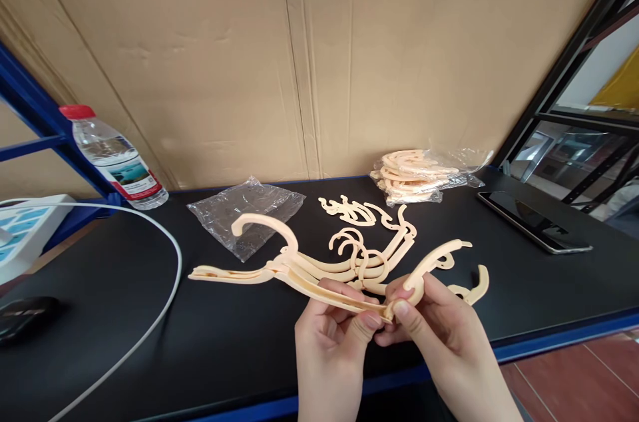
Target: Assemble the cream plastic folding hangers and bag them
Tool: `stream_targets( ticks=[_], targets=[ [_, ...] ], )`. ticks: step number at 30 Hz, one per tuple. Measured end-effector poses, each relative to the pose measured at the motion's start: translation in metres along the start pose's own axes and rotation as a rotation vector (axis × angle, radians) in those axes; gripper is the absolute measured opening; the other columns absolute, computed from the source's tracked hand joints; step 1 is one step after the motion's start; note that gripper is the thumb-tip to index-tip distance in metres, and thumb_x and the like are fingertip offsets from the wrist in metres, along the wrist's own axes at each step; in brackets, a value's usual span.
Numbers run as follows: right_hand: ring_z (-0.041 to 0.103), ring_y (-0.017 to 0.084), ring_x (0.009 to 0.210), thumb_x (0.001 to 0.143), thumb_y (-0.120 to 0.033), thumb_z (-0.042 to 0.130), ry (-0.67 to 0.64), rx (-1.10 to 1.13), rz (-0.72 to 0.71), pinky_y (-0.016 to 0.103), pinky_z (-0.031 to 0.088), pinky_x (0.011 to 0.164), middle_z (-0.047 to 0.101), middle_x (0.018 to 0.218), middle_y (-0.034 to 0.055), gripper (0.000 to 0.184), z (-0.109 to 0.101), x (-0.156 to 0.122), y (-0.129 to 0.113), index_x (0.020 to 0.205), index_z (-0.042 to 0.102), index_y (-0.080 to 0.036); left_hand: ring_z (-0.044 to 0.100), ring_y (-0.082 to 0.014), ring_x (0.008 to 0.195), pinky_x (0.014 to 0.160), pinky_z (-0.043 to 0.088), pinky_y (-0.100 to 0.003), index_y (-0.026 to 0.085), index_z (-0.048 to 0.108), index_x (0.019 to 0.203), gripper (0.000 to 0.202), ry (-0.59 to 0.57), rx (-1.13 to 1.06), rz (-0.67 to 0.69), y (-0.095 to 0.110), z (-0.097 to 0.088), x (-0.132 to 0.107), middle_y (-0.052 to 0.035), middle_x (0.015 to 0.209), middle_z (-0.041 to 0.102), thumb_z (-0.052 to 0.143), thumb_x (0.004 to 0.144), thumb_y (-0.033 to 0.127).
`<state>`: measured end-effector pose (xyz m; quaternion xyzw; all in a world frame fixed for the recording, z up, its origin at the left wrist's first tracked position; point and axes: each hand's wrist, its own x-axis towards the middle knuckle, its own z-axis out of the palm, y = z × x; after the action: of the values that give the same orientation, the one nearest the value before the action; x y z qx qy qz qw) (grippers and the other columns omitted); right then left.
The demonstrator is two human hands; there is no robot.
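A beige plastic folding clothes hanger (319, 290) stretches across the front of the table, its hook (267, 219) curving up at the left and one arm reaching farther left. My left hand (334, 335) is closed round its long arm near the right end. In my right hand (439, 329) is a curved beige hanger arm piece (434, 257), pinched where it meets that end. Fingers partly cover the joint, so I cannot tell whether the two are locked together. Behind my hands lie loose hanger arms (397, 245) and thin hooks (349, 235).
A clear plastic bag (244, 209) lies flat behind the hanger. Bagged hanger parts (414, 176) are at the back, and a phone (532, 221) at right. On the left are a water bottle (120, 162), a white cable (170, 275), a mouse (27, 319) and a power strip (37, 229).
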<state>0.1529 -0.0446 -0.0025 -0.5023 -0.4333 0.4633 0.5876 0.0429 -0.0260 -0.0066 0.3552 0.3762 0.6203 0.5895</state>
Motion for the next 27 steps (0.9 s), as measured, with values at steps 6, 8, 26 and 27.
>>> stream_targets(
  ticks=[6, 8, 26, 27],
  targets=[
    [0.067, 0.018, 0.068, 0.083, -0.045, 0.069, 0.081, -0.008, -0.075, 0.028, 0.062, 0.06, 0.068, 0.088, 0.0061, 0.025, 0.007, -0.004, 0.004, 0.08, 0.063, -0.021, 0.07, -0.0202, 0.065, 0.061, 0.058, -0.029, 0.016, 0.063, 0.072, 0.018, 0.018, -0.05, -0.001, 0.002, 0.001, -0.002, -0.0041, 0.067, 0.072, 0.081, 0.069, 0.02],
    [0.067, 0.017, 0.068, 0.084, -0.045, 0.069, 0.088, -0.015, -0.095, 0.028, 0.062, 0.061, 0.068, 0.091, 0.0066, 0.025, 0.007, -0.005, 0.005, 0.08, 0.064, -0.021, 0.071, -0.0216, 0.069, 0.062, 0.058, -0.029, 0.015, 0.063, 0.072, 0.02, 0.016, -0.059, 0.006, 0.002, 0.001, -0.001, -0.0051, 0.069, 0.073, 0.081, 0.068, 0.021],
    [0.065, 0.027, 0.078, 0.097, -0.046, 0.041, -0.323, -0.858, -0.38, 0.037, 0.053, 0.064, 0.07, 0.093, 0.0095, 0.03, -0.026, 0.009, -0.036, 0.1, 0.063, -0.025, 0.072, -0.023, 0.08, 0.071, 0.057, -0.029, 0.015, 0.067, 0.078, 0.015, -0.263, 0.171, -0.013, 0.006, 0.002, 0.001, -0.0078, 0.085, 0.076, 0.08, 0.07, 0.02],
    [0.066, 0.03, 0.089, 0.096, -0.045, 0.042, -0.349, -0.904, -0.407, 0.041, 0.055, 0.07, 0.07, 0.106, 0.0115, 0.034, -0.027, 0.009, -0.039, 0.113, 0.064, -0.025, 0.072, -0.0233, 0.08, 0.071, 0.057, -0.029, 0.015, 0.068, 0.078, 0.015, -0.267, 0.181, -0.016, 0.006, 0.004, 0.001, -0.0074, 0.083, 0.076, 0.08, 0.07, 0.018]
  ],
)
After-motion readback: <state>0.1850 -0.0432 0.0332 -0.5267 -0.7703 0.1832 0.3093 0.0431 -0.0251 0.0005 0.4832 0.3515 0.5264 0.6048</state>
